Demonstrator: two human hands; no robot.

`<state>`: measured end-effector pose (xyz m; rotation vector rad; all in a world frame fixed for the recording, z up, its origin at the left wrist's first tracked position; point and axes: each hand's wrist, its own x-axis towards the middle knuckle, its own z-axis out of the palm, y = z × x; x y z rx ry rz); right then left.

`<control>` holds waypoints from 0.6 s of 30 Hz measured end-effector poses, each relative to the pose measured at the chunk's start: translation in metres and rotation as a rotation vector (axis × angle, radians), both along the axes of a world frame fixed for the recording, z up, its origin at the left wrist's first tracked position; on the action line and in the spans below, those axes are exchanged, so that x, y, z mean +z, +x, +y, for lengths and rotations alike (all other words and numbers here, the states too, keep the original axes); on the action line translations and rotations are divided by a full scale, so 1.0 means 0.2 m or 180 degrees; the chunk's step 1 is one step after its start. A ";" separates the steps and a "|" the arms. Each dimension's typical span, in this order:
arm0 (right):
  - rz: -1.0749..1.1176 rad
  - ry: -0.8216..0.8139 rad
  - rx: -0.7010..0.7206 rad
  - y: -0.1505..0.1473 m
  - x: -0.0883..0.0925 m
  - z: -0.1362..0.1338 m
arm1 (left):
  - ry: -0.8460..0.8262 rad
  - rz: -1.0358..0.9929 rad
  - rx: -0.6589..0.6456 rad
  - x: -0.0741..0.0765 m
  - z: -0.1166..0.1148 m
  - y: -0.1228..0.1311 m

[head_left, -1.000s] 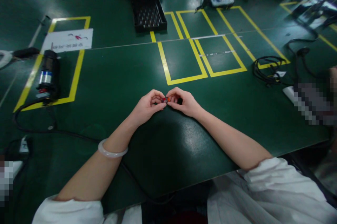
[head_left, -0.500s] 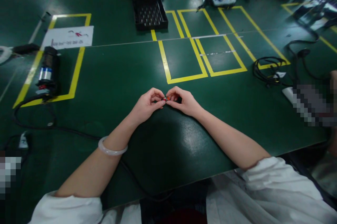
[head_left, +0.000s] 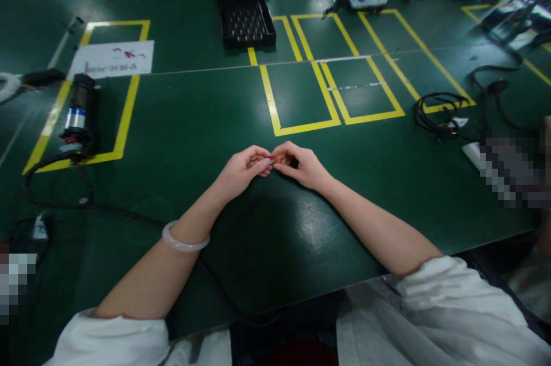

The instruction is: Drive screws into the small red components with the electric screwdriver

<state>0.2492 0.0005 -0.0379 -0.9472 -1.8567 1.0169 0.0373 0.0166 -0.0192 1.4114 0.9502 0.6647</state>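
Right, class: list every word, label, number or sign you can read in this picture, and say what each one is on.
None can be read.
White sheet on the green table: dark line of print and a red mark, too blurred to read.
Blue-and-silver band on the black cylinder: no legible text.
Small red part between the left hand and right hand: too small.

Green table [head_left: 181,125] with yellow tape outlines [head_left: 301,96], black tray [head_left: 245,16], coiled cable [head_left: 437,113].

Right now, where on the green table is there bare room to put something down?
Bare green lies inside the two yellow tape boxes beyond the hands, and between the left hand and the black cylinder. The near edge under the arms is bare too. It is crowded by the coiled cable on the right and around the black tray at the far side.
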 end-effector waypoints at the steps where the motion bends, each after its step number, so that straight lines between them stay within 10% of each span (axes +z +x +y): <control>1: 0.0012 -0.0042 -0.0020 0.00 0.00 0.00 | 0.0023 -0.0023 0.0007 0.00 0.00 0.00; 18: 0.0051 -0.0244 -0.0238 0.00 -0.01 0.00 | 0.0353 0.0267 0.0111 0.02 0.08 -0.08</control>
